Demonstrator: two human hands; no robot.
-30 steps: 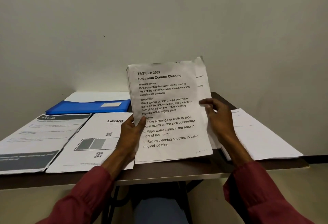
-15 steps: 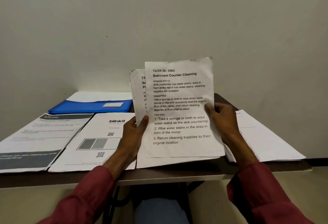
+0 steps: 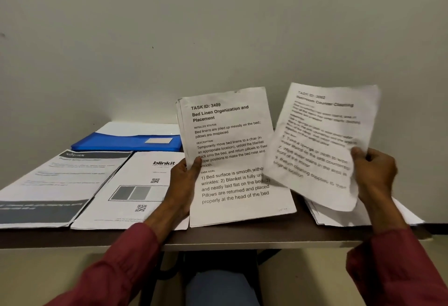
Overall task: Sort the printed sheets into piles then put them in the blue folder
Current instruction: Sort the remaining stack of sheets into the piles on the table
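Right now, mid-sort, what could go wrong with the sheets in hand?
1. The right hand pinches the Bathroom Counter Cleaning sheet by one edge only. The sheet curls and is blurred, so it may crease or slip.
2. The right-hand pile lies close to the table's front edge; dropping the sheet carelessly might push it off.
3. The left hand grips the remaining stack at one side, its foot near that edge, so sheets could fan out.
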